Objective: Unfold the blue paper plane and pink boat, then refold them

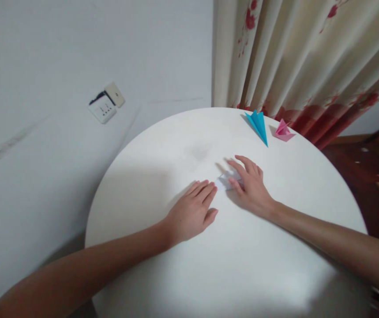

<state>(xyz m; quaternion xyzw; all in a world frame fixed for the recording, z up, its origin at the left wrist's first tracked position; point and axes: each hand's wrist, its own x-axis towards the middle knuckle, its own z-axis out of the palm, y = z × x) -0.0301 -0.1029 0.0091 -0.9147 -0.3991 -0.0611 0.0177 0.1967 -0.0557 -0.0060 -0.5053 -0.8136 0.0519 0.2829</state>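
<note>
Your left forearm comes in lowest and closest, running up across the round white table [163, 282] to your left hand [192, 210], which lies palm down with the fingers straight and held close together, the thumb tucked out to its right side. Its fingertips touch the near left edge of a small white folded paper [224, 181], which lies flat on the table just beyond them. Your right hand [250, 185] rests on the other side of that same paper, palm down with the fingers loosely spread and stretched forward; its index and thumb side covers the paper's right part, so only the left end of the sheet shows between your two hands. Neither hand is pinching or lifting the paper; both press flat on it and on the table. Beyond your right hand, well apart from it and near the far rim, a blue folded paper shape [258, 125] lies with its long point aimed back toward that hand. Just to the right of the blue one sits a smaller pink folded paper shape [283, 131]. Behind both hangs a cream curtain with red flowers [295, 57]. Far beyond your left hand, a white wall socket [106, 105] sits on the pale wall.
</note>
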